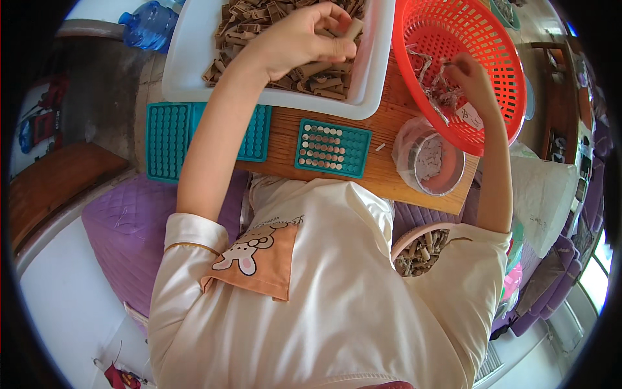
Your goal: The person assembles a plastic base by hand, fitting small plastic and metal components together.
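Observation:
My left hand [301, 42] is over the white tub [272, 98], its fingers and thumb closed on a small tan trough-shaped piece [354, 30]. Many similar tan pieces [321, 72] lie heaped beneath it in the tub. Inside the tilted red plastic basket [512, 87], my right hand [474, 76] has its fingertips drawn together at a tangle of thin shiny strips [442, 96]. The fingertips partly hide what they pinch. A white paper label [469, 115] sits by the right wrist.
On the wooden table [382, 178], a teal tray [333, 148] holds rows of small round discs. Other teal trays [168, 139] lie left, partly behind my forearm. A plastic-lined round tin [429, 159] contains white bits. A pink-rimmed container [421, 251] of tan pieces is below; a blue bottle [150, 27] stands far left.

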Available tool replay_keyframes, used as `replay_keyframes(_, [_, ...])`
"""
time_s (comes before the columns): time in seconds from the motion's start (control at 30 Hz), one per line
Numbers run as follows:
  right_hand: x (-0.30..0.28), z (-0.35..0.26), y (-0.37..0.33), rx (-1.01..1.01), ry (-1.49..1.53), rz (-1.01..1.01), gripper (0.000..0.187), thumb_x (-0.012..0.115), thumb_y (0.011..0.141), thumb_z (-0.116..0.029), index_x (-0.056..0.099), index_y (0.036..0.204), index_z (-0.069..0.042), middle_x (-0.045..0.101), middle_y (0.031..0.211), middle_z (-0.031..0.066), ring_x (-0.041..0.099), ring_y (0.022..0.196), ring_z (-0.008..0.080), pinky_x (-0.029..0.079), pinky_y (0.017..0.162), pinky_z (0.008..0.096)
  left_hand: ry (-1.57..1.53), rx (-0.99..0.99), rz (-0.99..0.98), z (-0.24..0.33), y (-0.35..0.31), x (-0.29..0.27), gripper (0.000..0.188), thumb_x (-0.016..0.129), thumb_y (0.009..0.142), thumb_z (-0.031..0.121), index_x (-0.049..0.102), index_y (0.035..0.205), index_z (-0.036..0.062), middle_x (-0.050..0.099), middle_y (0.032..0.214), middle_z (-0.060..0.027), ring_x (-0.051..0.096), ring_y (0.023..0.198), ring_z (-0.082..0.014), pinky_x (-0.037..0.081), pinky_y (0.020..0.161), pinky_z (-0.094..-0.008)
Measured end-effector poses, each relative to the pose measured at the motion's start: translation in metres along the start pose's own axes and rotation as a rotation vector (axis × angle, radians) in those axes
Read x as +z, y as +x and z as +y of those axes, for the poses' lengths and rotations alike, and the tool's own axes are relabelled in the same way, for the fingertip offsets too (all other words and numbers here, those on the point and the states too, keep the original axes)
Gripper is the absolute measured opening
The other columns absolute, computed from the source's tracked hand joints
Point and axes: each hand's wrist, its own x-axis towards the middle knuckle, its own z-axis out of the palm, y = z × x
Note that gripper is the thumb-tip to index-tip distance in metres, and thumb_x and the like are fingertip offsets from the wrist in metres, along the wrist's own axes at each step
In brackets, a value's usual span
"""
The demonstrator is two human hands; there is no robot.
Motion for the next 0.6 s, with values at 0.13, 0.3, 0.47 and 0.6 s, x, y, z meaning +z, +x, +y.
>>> replay_keyframes(0.13, [-0.017,-0.021,-0.023,-0.062,0.884,0.143,0.008,0.051,0.08,-0.004,0.054,0.088,-0.002,0.056,0.074,0.0004,0.048,0.064,0.0035,0.038,0.054,0.0168,0.004,0.101,-0.065,-0.007,-0.022,0.021,0.052,0.065,0.072,0.008,0.039,0.117,0.0084,0.056,0.09,-0.0039,0.053,0.082,-0.0087,0.044,0.071,-0.0249])
replay_keyframes(0.3, [-0.008,-0.078,-0.064,-0.139,0.706,0.315,0.012,0.05,0.079,0.0,0.053,0.091,-0.001,0.056,0.08,0.003,0.049,0.064,0.004,0.039,0.054,0.0175,0.138,0.299,0.055,-0.008,-0.033,0.056,0.03,0.06,0.077,0.011,0.047,0.104,0.007,0.048,0.074,0.002,0.047,0.069,-0.0047,0.042,0.069,-0.0202])
replay_keyframes(0.47, [0.029,-0.123,-0.102,-0.335,0.589,0.273,0.014,0.052,0.076,0.006,0.052,0.089,0.002,0.057,0.078,0.0047,0.05,0.064,0.0048,0.038,0.053,0.0159,-0.028,0.113,0.061,-0.006,-0.05,0.081,0.018,0.048,0.083,0.01,0.046,0.101,0.006,0.042,0.07,0.0035,0.041,0.059,-0.0042,0.036,0.055,-0.0181])
replay_keyframes(0.6, [0.061,-0.146,-0.123,-0.315,0.618,0.316,0.011,0.054,0.074,0.006,0.051,0.085,0.002,0.056,0.073,0.0032,0.049,0.063,0.0031,0.037,0.052,0.0152,-0.446,0.102,0.05,-0.011,-0.073,0.09,0.025,0.04,0.083,0.022,0.041,0.103,0.0056,0.039,0.072,0.0012,0.038,0.06,-0.0064,0.032,0.054,-0.0205])
